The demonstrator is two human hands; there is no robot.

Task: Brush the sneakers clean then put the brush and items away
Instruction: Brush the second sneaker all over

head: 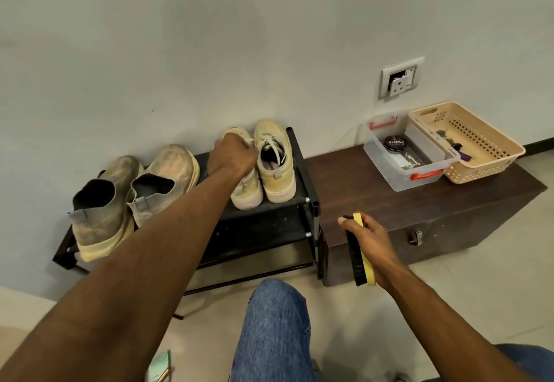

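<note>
My left hand [232, 155] grips the left sneaker [246, 189] of the laced pair on the shoe rack [302, 171]; its mate [274, 162] stands touching it, toward the rack's right end. My right hand [370, 246] holds the brush [361, 257] curled in its fingers, just right of the rack. The slip-on pair [135, 195] sits at the rack's left end.

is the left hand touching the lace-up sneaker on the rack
Touching. The head view shows the left hand curled over the top of the left lace-up sneaker on the shoe rack, with no gap.
</note>
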